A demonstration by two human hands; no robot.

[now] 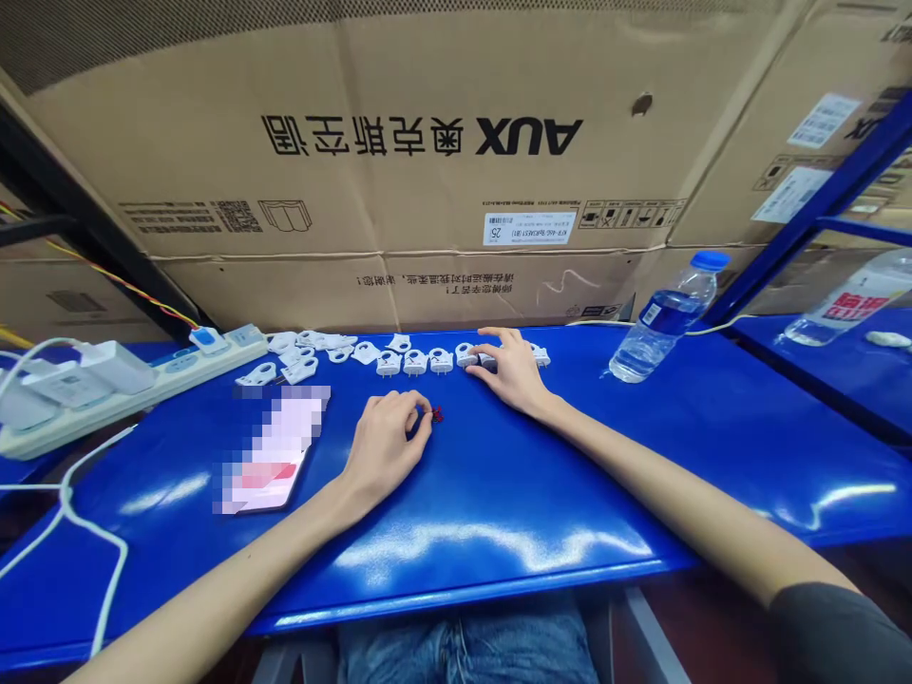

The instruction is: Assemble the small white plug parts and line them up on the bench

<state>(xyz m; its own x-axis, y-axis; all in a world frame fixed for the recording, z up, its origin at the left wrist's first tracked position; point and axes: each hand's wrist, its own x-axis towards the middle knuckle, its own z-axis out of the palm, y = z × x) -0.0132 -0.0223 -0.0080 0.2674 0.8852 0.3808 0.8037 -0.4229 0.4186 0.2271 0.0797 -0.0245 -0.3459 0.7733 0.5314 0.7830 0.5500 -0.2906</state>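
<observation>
A small dark red object (437, 414) shows at the fingertips of my left hand (390, 432), which is closed in a pinch low over the blue table. Its exact kind is too small to make out. My right hand (511, 372) reaches over the right end of a row of white plugs with ring-shaped handles, its thumb and fingers apart around one plug (466, 354). Whether the fingers touch it, I cannot tell. To the left in the row stand more plugs, among them one plug (441, 360) with its prongs towards me. Part of the row is hidden behind my right hand.
More white plugs (306, 350) lie loosely heaped at the back left. A phone (285, 456) rests left of my left hand. Beyond it runs a power strip (178, 366) with chargers and cables. A water bottle (666, 318) stands right; a large cardboard box (399, 199) backs the table (499, 494).
</observation>
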